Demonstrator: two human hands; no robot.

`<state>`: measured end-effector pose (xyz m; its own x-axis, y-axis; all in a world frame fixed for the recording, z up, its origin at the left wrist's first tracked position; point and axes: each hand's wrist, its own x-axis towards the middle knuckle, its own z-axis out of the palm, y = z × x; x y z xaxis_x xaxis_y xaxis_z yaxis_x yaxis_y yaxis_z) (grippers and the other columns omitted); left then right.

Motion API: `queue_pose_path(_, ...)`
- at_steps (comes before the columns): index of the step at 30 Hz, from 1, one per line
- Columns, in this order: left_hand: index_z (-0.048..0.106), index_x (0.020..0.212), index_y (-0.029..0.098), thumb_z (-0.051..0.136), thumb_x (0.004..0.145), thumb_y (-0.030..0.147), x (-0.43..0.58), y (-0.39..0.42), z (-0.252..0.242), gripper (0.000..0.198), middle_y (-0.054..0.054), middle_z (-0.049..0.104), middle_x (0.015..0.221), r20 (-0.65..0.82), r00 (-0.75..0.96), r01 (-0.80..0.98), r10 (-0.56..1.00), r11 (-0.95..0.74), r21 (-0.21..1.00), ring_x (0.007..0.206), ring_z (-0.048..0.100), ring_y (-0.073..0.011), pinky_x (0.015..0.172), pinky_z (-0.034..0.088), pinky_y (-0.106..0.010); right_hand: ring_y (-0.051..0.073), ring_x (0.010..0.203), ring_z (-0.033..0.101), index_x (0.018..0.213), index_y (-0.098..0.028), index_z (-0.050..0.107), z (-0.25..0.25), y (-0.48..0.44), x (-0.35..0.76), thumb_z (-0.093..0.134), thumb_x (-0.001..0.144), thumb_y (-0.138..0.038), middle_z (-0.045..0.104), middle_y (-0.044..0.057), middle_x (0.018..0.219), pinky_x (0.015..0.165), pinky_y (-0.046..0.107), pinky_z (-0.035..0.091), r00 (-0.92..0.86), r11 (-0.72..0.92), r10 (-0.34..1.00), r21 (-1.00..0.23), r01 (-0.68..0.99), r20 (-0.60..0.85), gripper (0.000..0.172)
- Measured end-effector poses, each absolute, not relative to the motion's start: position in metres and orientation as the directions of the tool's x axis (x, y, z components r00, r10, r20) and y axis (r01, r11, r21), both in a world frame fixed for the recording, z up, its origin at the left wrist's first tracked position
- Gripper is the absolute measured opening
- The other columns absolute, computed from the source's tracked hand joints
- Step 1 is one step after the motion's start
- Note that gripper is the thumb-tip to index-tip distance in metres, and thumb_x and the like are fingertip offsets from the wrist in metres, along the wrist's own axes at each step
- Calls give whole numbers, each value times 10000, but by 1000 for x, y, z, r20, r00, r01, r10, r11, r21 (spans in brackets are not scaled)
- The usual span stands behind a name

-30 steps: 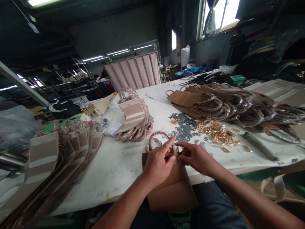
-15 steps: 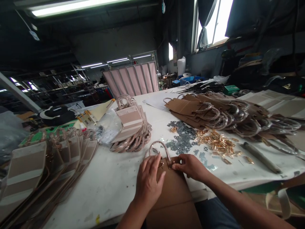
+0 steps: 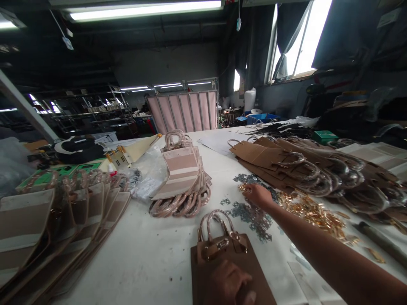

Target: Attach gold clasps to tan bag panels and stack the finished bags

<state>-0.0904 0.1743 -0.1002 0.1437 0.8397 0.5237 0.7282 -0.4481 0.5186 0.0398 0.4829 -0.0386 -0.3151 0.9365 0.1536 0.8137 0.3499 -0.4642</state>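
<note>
smooth brown bag (image 3: pixel 259 271) sits at the near side of the white table (image 3: pixel 143 254), arched handles (image 3: pixel 209 226) glossy | left hand (image 3: pixel 227 281) curls over its front, blurred, grip cannot be told | right hand (image 3: pixel 256 195) meets small gold pieces (image 3: pixel 241 187) near thin grey plates (image 3: pixel 259 226), pinch unclear

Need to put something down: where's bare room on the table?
Widest: the table between the left row of bags and the front bag, mostly bare. A narrower strip lies between the middle stack and the grey plates. Crowded: the right, with gold pieces and brown bags.
</note>
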Motion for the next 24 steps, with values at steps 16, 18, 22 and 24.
queue_pose_path(16, 771, 973, 206, 709, 829, 228, -84, 160, -63, 158, -43, 718, 845, 191, -198, 397, 961, -100, 912, 740, 630, -154, 673, 478, -254, 214, 787, 682, 917, -212, 739, -22, 429, 65, 630, 842, -319, 746, 46, 885, 697, 285, 481, -338, 443, 897, -575, 688, 286, 171)
queue_pose_path(18, 757, 1095, 192, 693, 900, 351, -85, 159, -57, 259, -73, 741, 941, 148, -258, 256, 955, -80, 963, 795, 648, -168, 705, 513, -264, 200, 716, 670, 920, -225, 722, -20, 380, 68, 637, 879, -402, 728, 25, 824, 661, 285, 498, -399, 499, 864, -641, 583, 309, 201)
queue_pose_path(22, 696, 1260, 144, 742, 884, 511, -87, 162, -54, 527, -135, 765, 1116, 126, -321, -34, 939, -144, 989, 948, 716, -230, 842, 580, -325, 198, 707, 657, 945, -236, 683, -31, 276, 64, 695, 907, -433, 711, 29, 843, 676, 298, 533, -446, 517, 805, -831, 203, 392, 201)
queue_pose_path(24, 741, 1177, 146, 762, 874, 510, -87, 163, -54, 474, -134, 779, 1125, 137, -326, -74, 935, -170, 983, 1022, 733, -264, 920, 585, -354, 225, 817, 690, 1038, -245, 692, -40, 241, 61, 696, 926, -436, 734, 56, 956, 753, 319, 561, -450, 472, 812, -872, 130, 372, 222)
